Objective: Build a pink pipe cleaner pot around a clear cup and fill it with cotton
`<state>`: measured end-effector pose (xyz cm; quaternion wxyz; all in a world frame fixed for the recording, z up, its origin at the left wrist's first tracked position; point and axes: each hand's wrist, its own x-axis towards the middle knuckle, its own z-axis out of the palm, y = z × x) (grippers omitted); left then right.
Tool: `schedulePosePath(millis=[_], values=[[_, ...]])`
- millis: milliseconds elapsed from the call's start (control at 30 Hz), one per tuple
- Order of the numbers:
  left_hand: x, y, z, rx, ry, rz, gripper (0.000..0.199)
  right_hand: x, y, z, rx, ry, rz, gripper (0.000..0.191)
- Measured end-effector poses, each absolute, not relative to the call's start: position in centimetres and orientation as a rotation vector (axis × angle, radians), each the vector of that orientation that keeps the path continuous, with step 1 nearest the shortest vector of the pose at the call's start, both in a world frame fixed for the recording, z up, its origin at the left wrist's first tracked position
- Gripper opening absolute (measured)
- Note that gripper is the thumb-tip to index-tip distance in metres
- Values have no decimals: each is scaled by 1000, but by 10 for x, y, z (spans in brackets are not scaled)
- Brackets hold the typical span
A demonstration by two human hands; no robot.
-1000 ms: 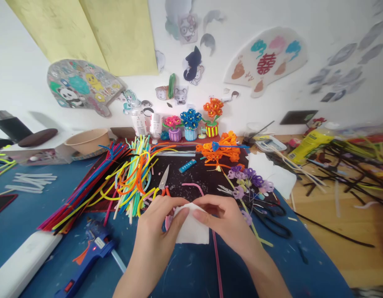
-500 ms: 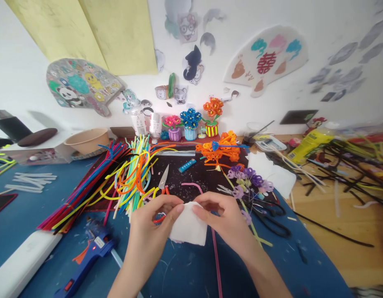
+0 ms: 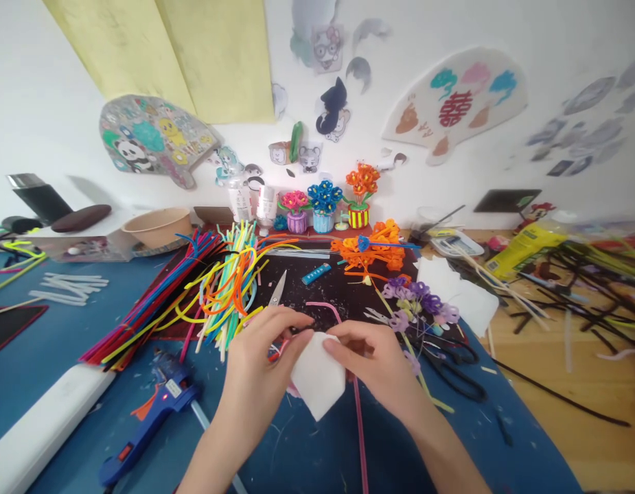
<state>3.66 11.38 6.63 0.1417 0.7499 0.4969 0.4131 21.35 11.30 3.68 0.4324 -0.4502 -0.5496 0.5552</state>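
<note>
A small white sheet, perhaps paper or tissue (image 3: 318, 384), hangs between my two hands with one corner pointing down. My left hand (image 3: 266, 363) is closed, its thumb and fingers pinching the sheet's upper left. On the upper right, my right hand (image 3: 371, 363) pinches it between thumb and fingers. A bit of pink shows at the sheet's left edge, mostly hidden behind it. A pink pipe cleaner (image 3: 359, 432) runs down the mat just right of the sheet. Red-handled scissors (image 3: 279, 288) lie behind my left hand, their handles partly covered.
A blue glue gun (image 3: 157, 418) lies at the left, beside bundled pipe cleaners (image 3: 229, 281). Purple flowers (image 3: 420, 298) and black scissors (image 3: 456, 367) are at the right. Behind stand small flower pots (image 3: 323, 221), a blue lighter (image 3: 316, 274) and orange pipe-cleaner flowers (image 3: 373, 250).
The white sheet has turned, so a corner now points down where a straight lower edge was. Both hands still pinch it. The view has shifted slightly left.
</note>
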Motion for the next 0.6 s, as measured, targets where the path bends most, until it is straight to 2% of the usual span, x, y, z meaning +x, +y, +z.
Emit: schedulePosePath(millis=[100,233,433,600], values=[[37,102,60,2412,1696,1402,9,205,107,30,-1179,-1155,1229,24],[43,91,52,2635,1736,1419,17,192,100,26,-1159,-1026,1113,21],[44,93,48,2294,1741,1297,20,185,97,29,-1065,-1038,1107,16],[40,96,52,2064,1699,1285,19,187,98,31,-1029,-1085,1143,20]])
